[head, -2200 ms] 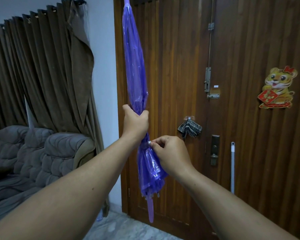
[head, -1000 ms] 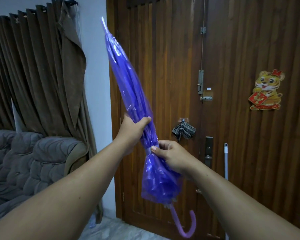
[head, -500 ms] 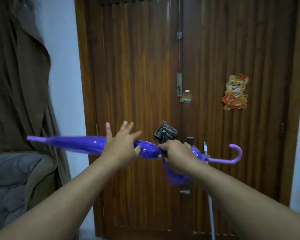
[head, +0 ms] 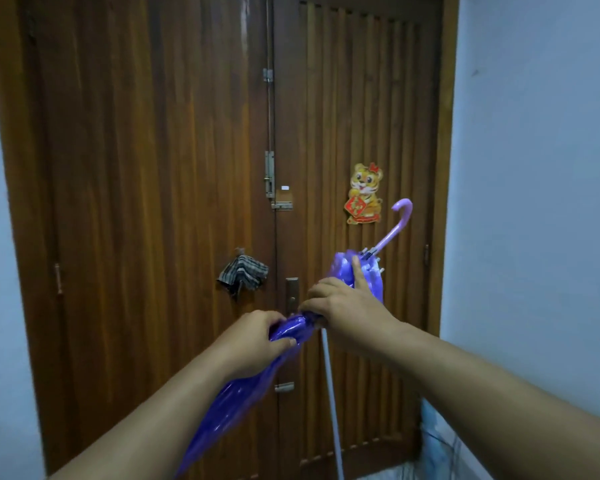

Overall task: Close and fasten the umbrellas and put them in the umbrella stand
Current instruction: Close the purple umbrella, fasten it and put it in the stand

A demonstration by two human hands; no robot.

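A furled, translucent purple umbrella (head: 229, 400) slants across the middle of the view, tip down to the lower left, lilac hooked handle (head: 400, 220) up to the right. My left hand (head: 253, 344) grips the canopy near its middle. My right hand (head: 340, 303) holds the gathered canopy just above that, with the index finger stretched along the loose folds near the rib ends. No umbrella stand is in view.
A dark wooden double door (head: 153, 168) fills the view, with bolts, a lock plate, a tiger sticker (head: 364, 192) and a small checked folding umbrella (head: 241, 273) hanging on it. A white pole (head: 331, 393) leans against the door. Pale blue walls flank both sides.
The umbrella has swung from tip-up through horizontal to tip-down with the handle raised at right. My left hand, open half a second ago, now grips the canopy. The view has turned right, away from the sofa.
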